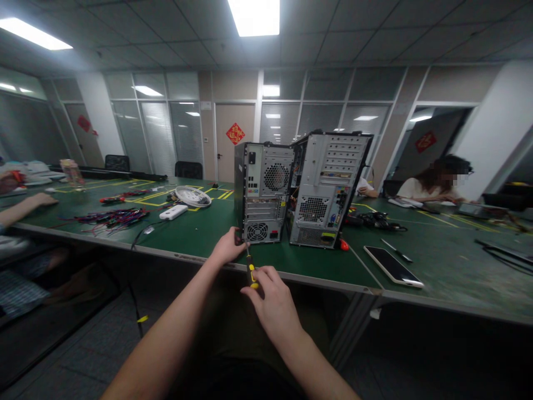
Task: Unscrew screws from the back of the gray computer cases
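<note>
Two computer tower cases stand with their backs to me on the green table [200, 233]: a black one [260, 191] on the left and a grey one [327, 189] on the right. My left hand [228, 247] rests at the lower left corner of the black case, fingers against its rear edge. My right hand [272, 297] grips a black-and-yellow screwdriver [251, 273] by its handle. Its shaft points up toward the bottom of the black case's back panel, near the power supply fan.
A phone [393, 266] and a pen [396, 251] lie right of the cases. A white fan grille [192, 196], a white box [173, 212] and coloured wires [110, 218] lie to the left. Another person's arm [25, 206] reaches in at far left; a seated person [433, 183] is at the back right.
</note>
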Demonstrator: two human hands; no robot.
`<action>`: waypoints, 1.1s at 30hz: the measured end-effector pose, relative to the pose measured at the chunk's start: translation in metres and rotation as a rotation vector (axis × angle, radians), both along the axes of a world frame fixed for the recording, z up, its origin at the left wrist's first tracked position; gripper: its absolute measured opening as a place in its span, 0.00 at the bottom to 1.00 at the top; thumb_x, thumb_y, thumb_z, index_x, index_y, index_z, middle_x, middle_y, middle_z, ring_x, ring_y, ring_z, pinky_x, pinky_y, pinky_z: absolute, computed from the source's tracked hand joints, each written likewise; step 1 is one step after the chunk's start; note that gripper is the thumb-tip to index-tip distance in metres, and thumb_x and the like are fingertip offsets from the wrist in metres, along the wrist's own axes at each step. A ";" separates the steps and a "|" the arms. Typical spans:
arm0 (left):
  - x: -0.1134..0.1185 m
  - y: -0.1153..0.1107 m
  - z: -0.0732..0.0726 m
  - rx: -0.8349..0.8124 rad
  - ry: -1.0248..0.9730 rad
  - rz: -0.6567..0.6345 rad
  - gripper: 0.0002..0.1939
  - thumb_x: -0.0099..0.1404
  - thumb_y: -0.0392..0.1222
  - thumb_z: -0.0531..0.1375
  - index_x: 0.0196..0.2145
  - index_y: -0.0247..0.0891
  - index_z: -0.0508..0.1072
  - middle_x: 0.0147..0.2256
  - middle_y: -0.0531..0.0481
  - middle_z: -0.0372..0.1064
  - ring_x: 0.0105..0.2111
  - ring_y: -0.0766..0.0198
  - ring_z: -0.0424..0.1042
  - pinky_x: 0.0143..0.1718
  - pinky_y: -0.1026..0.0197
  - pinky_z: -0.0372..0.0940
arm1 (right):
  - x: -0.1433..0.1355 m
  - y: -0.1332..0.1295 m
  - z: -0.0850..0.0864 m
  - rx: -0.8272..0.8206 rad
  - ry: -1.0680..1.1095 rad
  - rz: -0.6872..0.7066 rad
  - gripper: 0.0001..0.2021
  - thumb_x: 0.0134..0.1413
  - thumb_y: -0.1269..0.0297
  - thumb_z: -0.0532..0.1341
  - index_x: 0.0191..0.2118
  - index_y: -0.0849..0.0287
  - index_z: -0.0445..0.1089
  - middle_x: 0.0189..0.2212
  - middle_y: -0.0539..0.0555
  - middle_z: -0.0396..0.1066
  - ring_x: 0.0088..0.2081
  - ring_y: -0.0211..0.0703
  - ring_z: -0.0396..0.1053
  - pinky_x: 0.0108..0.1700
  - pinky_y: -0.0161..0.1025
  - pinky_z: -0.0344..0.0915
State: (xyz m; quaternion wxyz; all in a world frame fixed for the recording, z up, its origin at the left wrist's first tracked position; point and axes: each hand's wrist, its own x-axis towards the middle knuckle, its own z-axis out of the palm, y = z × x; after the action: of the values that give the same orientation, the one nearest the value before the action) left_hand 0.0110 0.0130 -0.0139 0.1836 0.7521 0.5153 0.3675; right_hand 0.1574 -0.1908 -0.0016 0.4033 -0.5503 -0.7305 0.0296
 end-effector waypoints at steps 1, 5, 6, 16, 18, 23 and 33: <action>0.000 0.000 0.000 0.003 0.002 0.000 0.30 0.61 0.52 0.69 0.56 0.38 0.67 0.39 0.45 0.77 0.38 0.56 0.78 0.40 0.58 0.69 | 0.000 0.000 0.000 -0.003 -0.001 -0.001 0.11 0.58 0.68 0.72 0.45 0.57 0.74 0.47 0.55 0.73 0.43 0.49 0.77 0.48 0.44 0.74; 0.000 -0.003 0.003 0.008 0.016 0.005 0.29 0.62 0.51 0.69 0.56 0.39 0.67 0.39 0.46 0.77 0.38 0.57 0.78 0.39 0.60 0.68 | -0.001 0.001 -0.001 -0.009 0.016 0.007 0.11 0.57 0.68 0.72 0.45 0.58 0.74 0.46 0.55 0.73 0.44 0.50 0.77 0.49 0.45 0.73; 0.000 -0.003 0.003 0.008 0.018 0.006 0.29 0.62 0.51 0.69 0.56 0.39 0.67 0.39 0.46 0.77 0.38 0.57 0.78 0.39 0.60 0.68 | -0.001 0.002 -0.001 -0.012 0.022 0.013 0.11 0.57 0.68 0.72 0.44 0.58 0.74 0.46 0.55 0.73 0.45 0.50 0.77 0.50 0.45 0.73; 0.000 -0.002 0.002 0.002 -0.011 0.000 0.29 0.61 0.51 0.69 0.56 0.39 0.68 0.38 0.46 0.78 0.38 0.57 0.78 0.37 0.60 0.68 | 0.000 0.000 0.001 -0.031 0.049 0.069 0.12 0.59 0.75 0.68 0.46 0.56 0.74 0.48 0.57 0.73 0.47 0.50 0.76 0.51 0.46 0.74; 0.000 -0.002 0.002 0.002 -0.012 -0.002 0.29 0.62 0.51 0.69 0.56 0.38 0.68 0.38 0.45 0.77 0.38 0.57 0.78 0.38 0.60 0.68 | 0.000 0.000 0.001 -0.030 0.045 0.071 0.11 0.60 0.74 0.67 0.47 0.57 0.74 0.48 0.57 0.73 0.47 0.51 0.76 0.51 0.47 0.74; 0.000 -0.001 0.001 -0.003 -0.009 -0.004 0.28 0.62 0.50 0.69 0.56 0.38 0.68 0.39 0.45 0.77 0.38 0.57 0.77 0.38 0.60 0.68 | 0.000 0.002 -0.002 -0.014 0.039 0.065 0.10 0.61 0.73 0.67 0.48 0.59 0.74 0.47 0.58 0.74 0.46 0.51 0.76 0.50 0.47 0.75; -0.001 -0.001 0.001 0.005 -0.002 -0.005 0.29 0.62 0.50 0.69 0.56 0.38 0.67 0.39 0.45 0.77 0.38 0.57 0.78 0.38 0.60 0.68 | 0.002 0.004 -0.006 0.076 0.060 0.075 0.15 0.64 0.71 0.65 0.55 0.58 0.76 0.48 0.59 0.73 0.45 0.49 0.78 0.52 0.45 0.75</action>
State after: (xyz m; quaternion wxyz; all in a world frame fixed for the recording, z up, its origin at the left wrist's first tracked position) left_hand 0.0105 0.0120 -0.0126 0.1831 0.7533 0.5125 0.3692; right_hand 0.1596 -0.1871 -0.0078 0.4441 -0.5057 -0.7389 0.0336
